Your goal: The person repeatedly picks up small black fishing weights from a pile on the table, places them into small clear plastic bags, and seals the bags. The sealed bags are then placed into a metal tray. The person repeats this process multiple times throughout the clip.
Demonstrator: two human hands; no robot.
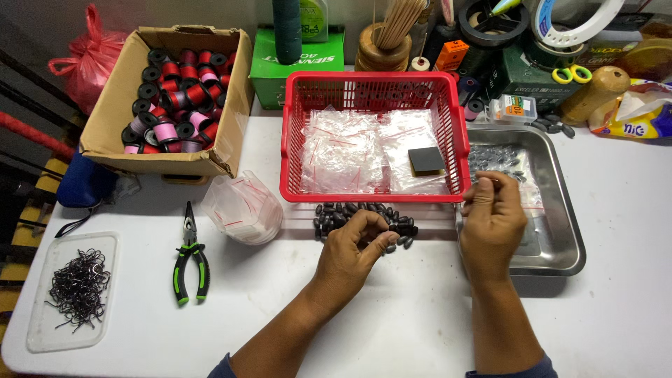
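I note the left hand (353,248) with fingers pinched narrow on one dark sinker above the sinker pile (364,220), the right hand (492,217) gripping a small clear bag (514,183); a slack pinch could, I judge, drop the piece onto the counter (420,308).

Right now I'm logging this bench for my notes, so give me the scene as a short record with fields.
left hand: fingers curled over the pile of dark oval weights, pinching some
right hand: raised at the metal tray, fingertips pinched on something too small to tell
red basket: holds clear small bags and a dark square pad
cardboard box: red, pink and black spools
pliers: green-handled, lying on the table
plastic lid: heap of dark hooks
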